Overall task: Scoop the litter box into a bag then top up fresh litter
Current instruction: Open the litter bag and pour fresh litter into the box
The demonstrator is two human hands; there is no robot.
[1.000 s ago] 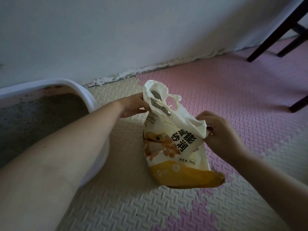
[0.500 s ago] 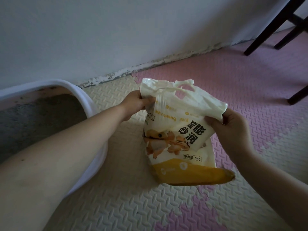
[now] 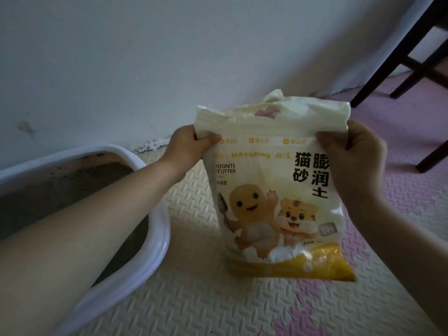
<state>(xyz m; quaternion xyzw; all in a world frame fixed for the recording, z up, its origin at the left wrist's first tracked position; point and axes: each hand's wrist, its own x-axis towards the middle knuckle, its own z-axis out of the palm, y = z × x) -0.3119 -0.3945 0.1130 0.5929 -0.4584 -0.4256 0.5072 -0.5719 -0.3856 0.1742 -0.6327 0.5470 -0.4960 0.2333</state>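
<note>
A cream and yellow bag of cat litter (image 3: 274,197) with cartoon animals printed on it is held upright in front of me, just above the foam floor. My left hand (image 3: 188,144) grips its top left corner and my right hand (image 3: 349,156) grips its top right corner. The bag's top edge is crumpled, with a handle cut-out showing. At the left stands the white litter box (image 3: 155,241), holding dark grey litter (image 3: 72,187). My left forearm crosses over the box's near right corner.
Cream and pink foam mat tiles (image 3: 194,304) cover the floor. A white wall (image 3: 169,57) with a flaking base runs behind. Dark chair legs (image 3: 397,52) stand at the upper right on the pink mat.
Both hands have raised the bag and spread its folded top flat, turning the printed front toward me. The right hand shifted up from the bag's side to its top right corner.
</note>
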